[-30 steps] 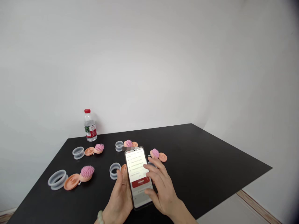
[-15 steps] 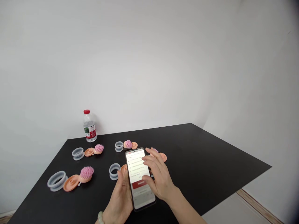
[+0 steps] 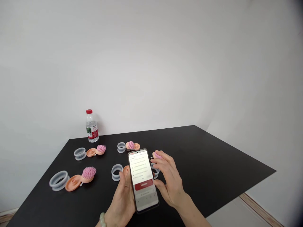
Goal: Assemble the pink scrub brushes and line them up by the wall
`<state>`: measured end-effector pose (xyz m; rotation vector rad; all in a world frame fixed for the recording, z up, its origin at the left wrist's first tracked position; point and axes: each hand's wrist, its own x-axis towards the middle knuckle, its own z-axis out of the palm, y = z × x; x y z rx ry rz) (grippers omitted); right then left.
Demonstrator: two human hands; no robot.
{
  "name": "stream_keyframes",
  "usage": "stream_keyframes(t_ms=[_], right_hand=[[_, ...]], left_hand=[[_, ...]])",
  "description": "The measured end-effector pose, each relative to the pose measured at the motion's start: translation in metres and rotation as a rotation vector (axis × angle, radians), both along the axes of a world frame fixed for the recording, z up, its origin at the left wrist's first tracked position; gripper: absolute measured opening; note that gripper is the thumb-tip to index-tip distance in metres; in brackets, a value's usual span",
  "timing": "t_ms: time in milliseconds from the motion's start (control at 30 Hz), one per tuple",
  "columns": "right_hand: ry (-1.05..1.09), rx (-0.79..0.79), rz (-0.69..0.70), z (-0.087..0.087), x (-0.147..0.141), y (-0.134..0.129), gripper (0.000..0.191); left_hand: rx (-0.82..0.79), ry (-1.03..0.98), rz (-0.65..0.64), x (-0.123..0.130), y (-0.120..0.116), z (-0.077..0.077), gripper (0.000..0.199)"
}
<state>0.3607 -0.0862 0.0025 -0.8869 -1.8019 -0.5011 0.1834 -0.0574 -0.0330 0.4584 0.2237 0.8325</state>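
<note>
A smartphone (image 3: 144,176) with a lit screen, showing lines of text and a red button, is propped upright in my left hand (image 3: 124,197), thumb along its left edge. My right hand (image 3: 169,181) hovers at the phone's right side, fingers apart and curved, holding nothing. Behind the right fingers, a pink-bristled brush (image 3: 156,154) and a clear ring (image 3: 155,171) are partly hidden. Left of the phone lie another clear ring (image 3: 116,172) and an orange lid (image 3: 126,170), partly covered by the phone and my left hand.
On the black table (image 3: 201,157), open pink-bristled brushes (image 3: 88,174) with orange lids lie beside clear spool-shaped rings (image 3: 58,180) in several groups. A water bottle (image 3: 92,129) with a red cap stands at the back left, near the white wall (image 3: 151,69).
My right hand has moved right, off the phone screen to its side. My left hand keeps hold of the phone. The view has shifted slightly.
</note>
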Motion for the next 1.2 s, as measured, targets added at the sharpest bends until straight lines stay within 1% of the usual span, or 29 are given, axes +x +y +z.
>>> stream_keyframes(t_ms=[167, 433, 633, 867, 1000, 1200], right_hand=[[-0.009, -0.014, 0.025, -0.0008, -0.0007, -0.0054, 0.036], [-0.020, -0.014, 0.028, -0.0036, -0.0026, -0.0080, 0.038], [-0.015, -0.015, 0.020, -0.0040, -0.0038, -0.0077, 0.037], [-0.026, -0.018, 0.019, -0.0023, -0.0051, -0.0080, 0.037], [-0.028, -0.018, 0.020, -0.0032, -0.0045, -0.0079, 0.037], [-0.017, -0.004, 0.025, -0.0049, -0.0042, -0.0089, 0.037]], left_hand=[[0.011, 0.006, -0.010, -0.0009, 0.0017, 0.0029, 0.066], [-0.030, 0.002, -0.011, -0.0003, 0.0013, 0.0048, 0.071], [-0.018, -0.015, -0.019, -0.0006, 0.0013, 0.0038, 0.068], [0.016, 0.007, -0.012, -0.0004, 0.0012, 0.0026, 0.071], [-0.002, -0.005, -0.003, 0.0003, 0.0011, 0.0017, 0.070], [-0.023, -0.024, -0.024, 0.0001, 0.0014, 0.0033, 0.069]])
